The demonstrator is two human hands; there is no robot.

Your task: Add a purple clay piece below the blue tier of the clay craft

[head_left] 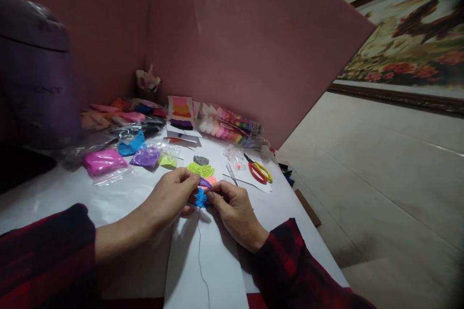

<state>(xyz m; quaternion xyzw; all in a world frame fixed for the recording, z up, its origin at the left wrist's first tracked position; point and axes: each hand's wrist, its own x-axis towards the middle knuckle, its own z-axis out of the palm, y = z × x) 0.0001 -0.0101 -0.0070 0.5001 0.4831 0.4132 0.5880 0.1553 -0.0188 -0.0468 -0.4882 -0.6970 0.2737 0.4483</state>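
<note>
Between my fingertips a small strip of purple modelling clay (205,183) is held just above a white card (203,256). My left hand (174,193) pinches the strip's left side, fingers closed. At its right end my right hand (234,210) is closed too, thumb and forefinger pressed on the tip. Under and around the fingers lie textured clay patches: blue (200,198), coral pink (210,181), yellow-green (201,169) and grey (200,160). A thin wavy line (199,246) runs down the card from the blue patch. My fingers hide part of the blue and pink clay.
Bags of pink (105,161), purple (146,155) and lime (168,160) clay lie left. Scissors (259,172) and a slim metal tool (231,174) rest right. A sample picture (181,112) and packs of coloured clay (228,123) stand behind. A large purple container (36,77) is far left.
</note>
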